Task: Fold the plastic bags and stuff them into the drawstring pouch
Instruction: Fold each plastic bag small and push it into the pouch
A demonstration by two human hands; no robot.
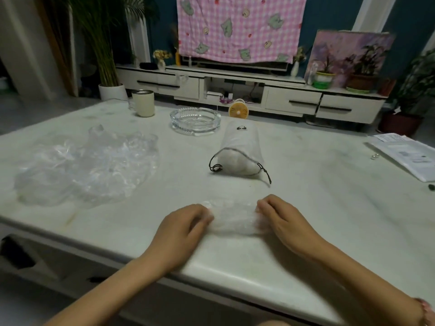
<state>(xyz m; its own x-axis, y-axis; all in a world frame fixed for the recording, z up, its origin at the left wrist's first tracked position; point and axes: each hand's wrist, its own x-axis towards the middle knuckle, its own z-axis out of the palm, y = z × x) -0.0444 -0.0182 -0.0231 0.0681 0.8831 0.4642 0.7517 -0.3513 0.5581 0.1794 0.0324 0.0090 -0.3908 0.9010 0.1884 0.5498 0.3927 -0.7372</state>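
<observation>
Pinches the small folded clear plastic bag [233, 220] at both ends, left hand [186, 225] and right hand [280, 220] each with a closed grip on it. Presses it to the pale marble counter [329, 196] just in front of the white translucent drawstring pouch [237, 154], probably so the fold holds flat. Pouch mouth toward the hands, handy for stuffing. Well left of the pouch, a loose heap of clear plastic bags [82, 168], not yet folded. On the pouch, a small black logo [242, 128], too small to read.
</observation>
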